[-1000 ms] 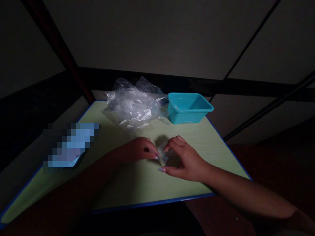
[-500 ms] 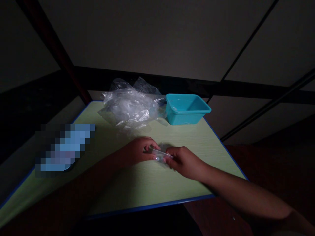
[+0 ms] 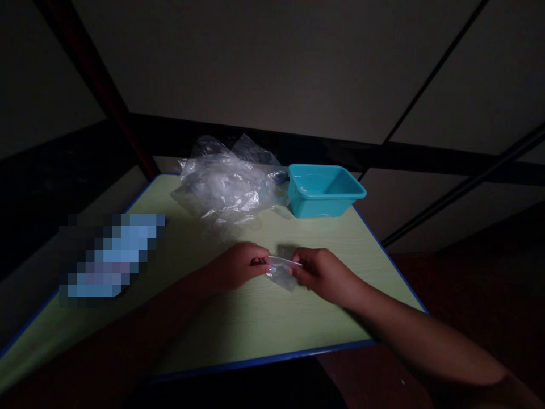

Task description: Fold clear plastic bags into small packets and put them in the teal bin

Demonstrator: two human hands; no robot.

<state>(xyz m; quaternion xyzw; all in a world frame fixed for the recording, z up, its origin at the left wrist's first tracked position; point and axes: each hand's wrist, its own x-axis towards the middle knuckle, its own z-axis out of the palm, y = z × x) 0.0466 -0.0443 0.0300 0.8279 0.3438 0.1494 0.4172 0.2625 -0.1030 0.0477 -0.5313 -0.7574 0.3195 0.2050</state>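
A small clear plastic bag (image 3: 283,276) with a pale strip along its upper edge hangs between my two hands, low over the table (image 3: 272,324). My left hand (image 3: 242,264) pinches the strip's left end between thumb and fingers. At the other end, my right hand (image 3: 321,274) grips the same edge, thumb toward me. What the little bag contains, if anything, is too dim to make out. Beyond the hands lies a crumpled heap of clear plastic bags (image 3: 230,187).
A turquoise plastic basket (image 3: 321,205) stands at the back right, beside the heap. On the left lies a blurred-out blue and dark object (image 3: 123,250). The table has a blue edge, and a panelled wall (image 3: 264,68) rises behind it.
The fingers of my left hand have closed onto the bag's upper edge. My right hand has risen slightly, and the strip now lies more level between both hands.
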